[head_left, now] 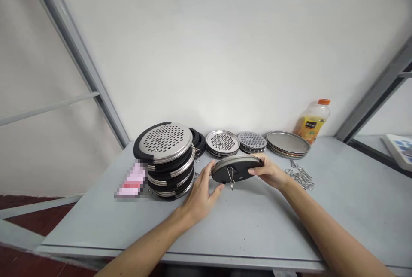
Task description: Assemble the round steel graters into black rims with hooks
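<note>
A round black disc with a metal rim (236, 168) is tilted up on edge over the grey table (257, 221). A small metal clip hangs from its front. My left hand (200, 193) grips its left edge with thumb and fingers. My right hand (269, 172) holds its right edge, fingers curled round the rim. Left of my left hand stands a stack of black-rimmed perforated metal discs (167, 159).
Against the wall lie a pile of black rings (198, 139), two piles of perforated metal plates (222, 142) (252, 141) and a pile of plain metal lids (287, 143). Loose metal clips (301, 177) lie right of my right hand. A juice bottle (313, 121) stands behind.
</note>
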Demonstrator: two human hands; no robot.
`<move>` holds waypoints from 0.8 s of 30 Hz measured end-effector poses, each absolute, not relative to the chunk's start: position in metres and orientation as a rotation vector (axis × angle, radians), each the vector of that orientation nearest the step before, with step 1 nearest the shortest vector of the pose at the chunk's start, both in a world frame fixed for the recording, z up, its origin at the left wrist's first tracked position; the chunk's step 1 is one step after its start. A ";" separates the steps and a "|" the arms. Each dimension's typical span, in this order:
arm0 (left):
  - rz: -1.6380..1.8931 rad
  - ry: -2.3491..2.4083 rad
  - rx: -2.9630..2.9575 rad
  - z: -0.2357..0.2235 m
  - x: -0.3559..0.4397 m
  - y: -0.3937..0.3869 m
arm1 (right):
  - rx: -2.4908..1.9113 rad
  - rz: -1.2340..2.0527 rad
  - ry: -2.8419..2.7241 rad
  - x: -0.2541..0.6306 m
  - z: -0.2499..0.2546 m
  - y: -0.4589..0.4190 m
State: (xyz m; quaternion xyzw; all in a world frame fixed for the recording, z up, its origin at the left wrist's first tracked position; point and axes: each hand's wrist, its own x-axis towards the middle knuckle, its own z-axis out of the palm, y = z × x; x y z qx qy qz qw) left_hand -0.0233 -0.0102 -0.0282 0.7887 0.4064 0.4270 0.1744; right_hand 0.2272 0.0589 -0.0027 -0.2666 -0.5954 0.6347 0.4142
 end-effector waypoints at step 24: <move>1.528 0.776 2.928 0.005 -0.041 -0.043 | -0.624 1.686 -1.423 0.240 -0.019 0.072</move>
